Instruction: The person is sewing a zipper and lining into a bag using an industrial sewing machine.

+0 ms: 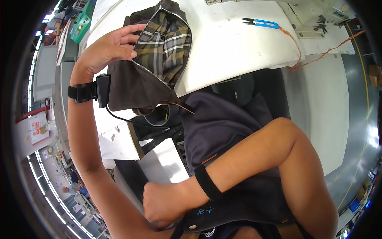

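Note:
A dark brown fabric bag (131, 85) lies at the table's near left edge, its zipped mouth spread apart. Plaid lining (167, 47) in brown, grey and white shows inside. My left hand (115, 44) grips the bag's left zipper edge, thumb on the lining side and fingers along the rim. A black strap with a small black box (103, 90) sits on that wrist. Held low against my dark apron (227, 127), my right hand (164, 203) is curled into a fist; its fingertips are hidden, so I cannot make out anything inside.
Blue thread snips (260, 24) on an orange cord (296, 47) lie on the white table (227, 51). A sewing machine's base (312, 35) stands at the far right. A thin black cable (123, 118) runs from the wrist box. People work at the far left.

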Demonstrator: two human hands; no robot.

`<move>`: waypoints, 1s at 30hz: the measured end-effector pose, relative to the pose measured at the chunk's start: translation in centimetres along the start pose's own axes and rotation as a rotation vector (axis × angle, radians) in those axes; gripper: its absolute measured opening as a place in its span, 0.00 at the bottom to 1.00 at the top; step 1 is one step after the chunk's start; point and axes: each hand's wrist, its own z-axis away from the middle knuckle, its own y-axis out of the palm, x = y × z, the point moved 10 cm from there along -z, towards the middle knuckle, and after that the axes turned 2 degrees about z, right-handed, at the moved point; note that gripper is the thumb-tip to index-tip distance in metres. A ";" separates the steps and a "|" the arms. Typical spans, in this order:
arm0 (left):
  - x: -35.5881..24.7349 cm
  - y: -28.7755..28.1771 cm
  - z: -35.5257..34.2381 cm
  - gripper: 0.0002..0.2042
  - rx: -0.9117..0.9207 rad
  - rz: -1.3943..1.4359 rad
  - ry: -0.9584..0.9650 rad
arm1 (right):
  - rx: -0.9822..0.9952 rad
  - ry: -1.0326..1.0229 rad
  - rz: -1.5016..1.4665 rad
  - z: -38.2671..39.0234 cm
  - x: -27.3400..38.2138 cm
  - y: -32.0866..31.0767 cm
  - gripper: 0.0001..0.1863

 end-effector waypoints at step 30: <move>-4.5 4.1 1.4 0.14 -0.143 -0.542 0.369 | -0.846 0.522 0.667 12.3 -16.7 -28.0 0.11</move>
